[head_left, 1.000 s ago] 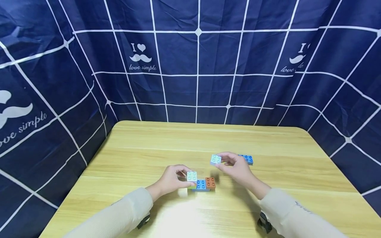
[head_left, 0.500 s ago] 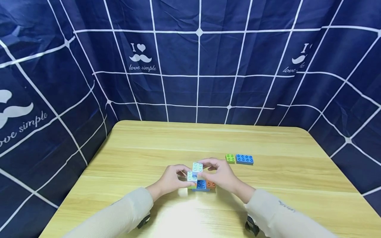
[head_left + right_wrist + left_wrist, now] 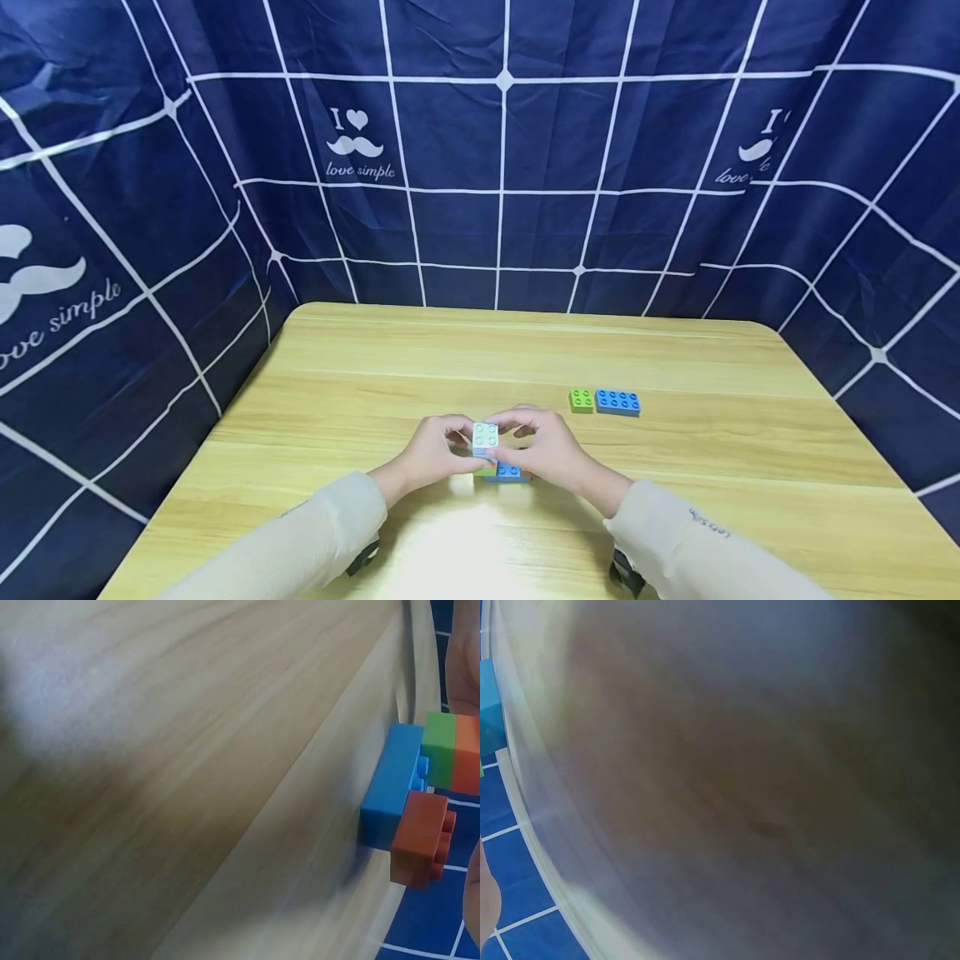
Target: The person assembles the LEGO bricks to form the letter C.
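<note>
In the head view my left hand (image 3: pixel 431 447) holds the left side of a small stack of toy building bricks. At its base lies a long blue brick (image 3: pixel 391 784); in the right wrist view a green brick (image 3: pixel 439 750) and an orange brick (image 3: pixel 466 761) stack on one end. On the other end sits a brown-orange brick (image 3: pixel 418 838), jutting past it. My right hand (image 3: pixel 542 452) pinches a pale blue brick (image 3: pixel 485 435) directly over the stack's left end, hiding the pale brick below. The left wrist view catches only a blue brick (image 3: pixel 490 712) at its edge.
A small green brick (image 3: pixel 581 402) and a long blue brick (image 3: pixel 617 402) lie side by side behind the right hand on the wooden table (image 3: pixel 375 358). A dark blue curtain (image 3: pixel 450 225) with white grid lines encloses the table's back and sides.
My right hand has carried the pale blue brick leftward and down onto the stack's left end, uncovering the loose green brick behind. My left hand has kept its place on the stack.
</note>
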The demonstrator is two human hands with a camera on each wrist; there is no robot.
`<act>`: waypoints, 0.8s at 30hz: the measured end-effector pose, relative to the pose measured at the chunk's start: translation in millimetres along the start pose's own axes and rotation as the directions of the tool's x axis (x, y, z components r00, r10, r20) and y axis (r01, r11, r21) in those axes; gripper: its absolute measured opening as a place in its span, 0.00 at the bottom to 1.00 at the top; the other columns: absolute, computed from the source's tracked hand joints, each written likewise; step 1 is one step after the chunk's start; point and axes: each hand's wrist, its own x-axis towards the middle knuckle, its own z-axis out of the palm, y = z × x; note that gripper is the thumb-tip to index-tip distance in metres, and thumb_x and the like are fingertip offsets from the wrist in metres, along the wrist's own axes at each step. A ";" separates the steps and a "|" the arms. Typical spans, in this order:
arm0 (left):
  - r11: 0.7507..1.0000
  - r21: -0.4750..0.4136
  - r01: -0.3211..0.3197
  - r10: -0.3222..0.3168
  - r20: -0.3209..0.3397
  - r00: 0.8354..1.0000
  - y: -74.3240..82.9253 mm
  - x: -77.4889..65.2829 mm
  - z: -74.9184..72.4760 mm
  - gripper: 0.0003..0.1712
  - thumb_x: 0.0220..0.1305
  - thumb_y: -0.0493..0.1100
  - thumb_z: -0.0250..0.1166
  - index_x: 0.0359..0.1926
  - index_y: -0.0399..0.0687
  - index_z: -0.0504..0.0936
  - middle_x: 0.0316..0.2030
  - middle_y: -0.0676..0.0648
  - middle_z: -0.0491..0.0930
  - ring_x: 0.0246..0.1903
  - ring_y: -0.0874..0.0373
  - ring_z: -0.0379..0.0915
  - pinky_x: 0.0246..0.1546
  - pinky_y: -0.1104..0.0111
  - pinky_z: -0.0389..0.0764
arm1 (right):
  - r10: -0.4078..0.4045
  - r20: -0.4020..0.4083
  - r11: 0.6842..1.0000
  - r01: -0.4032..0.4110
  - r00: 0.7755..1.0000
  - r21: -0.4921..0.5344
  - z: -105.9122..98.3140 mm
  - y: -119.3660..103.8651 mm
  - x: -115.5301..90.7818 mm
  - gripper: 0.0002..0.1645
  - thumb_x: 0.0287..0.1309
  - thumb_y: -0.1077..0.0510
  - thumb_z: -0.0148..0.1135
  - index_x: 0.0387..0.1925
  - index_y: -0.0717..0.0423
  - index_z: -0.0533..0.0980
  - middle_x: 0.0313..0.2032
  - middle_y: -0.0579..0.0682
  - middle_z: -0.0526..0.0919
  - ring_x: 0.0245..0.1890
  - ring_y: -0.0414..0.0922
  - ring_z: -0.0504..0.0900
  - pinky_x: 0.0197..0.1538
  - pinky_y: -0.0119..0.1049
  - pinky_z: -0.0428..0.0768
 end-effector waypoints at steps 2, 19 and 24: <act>1.000 -0.001 -0.010 0.010 0.001 1.000 -0.7 0.0 0.4 0.13 0.45 0.40 0.78 0.32 0.43 0.83 0.33 0.49 0.82 0.34 0.61 0.76 0.40 0.68 0.81 | -0.010 0.002 1.000 0.010 1.000 -0.015 0.4 0.0 -0.4 0.19 0.46 0.54 0.75 0.43 0.47 0.83 0.39 0.39 0.83 0.41 0.46 0.80 0.44 0.46 0.80; 1.000 -0.010 -0.002 0.002 0.011 1.000 -0.2 -1.8 1.3 0.14 0.45 0.40 0.78 0.33 0.44 0.83 0.33 0.51 0.82 0.34 0.60 0.76 0.40 0.67 0.81 | 0.029 -0.012 0.999 -0.029 1.000 -0.041 2.2 -13.9 -1.4 0.17 0.42 0.64 0.76 0.39 0.57 0.84 0.33 0.45 0.83 0.37 0.51 0.81 0.48 0.54 0.78; 1.000 -0.004 -0.008 0.009 0.015 1.000 -2.1 -1.9 0.5 0.16 0.45 0.41 0.78 0.35 0.46 0.83 0.33 0.55 0.82 0.35 0.60 0.76 0.41 0.66 0.80 | 0.034 -0.022 0.999 -0.035 0.999 -0.040 5.8 -0.9 -0.7 0.18 0.42 0.62 0.77 0.40 0.54 0.84 0.33 0.43 0.83 0.37 0.47 0.81 0.48 0.52 0.78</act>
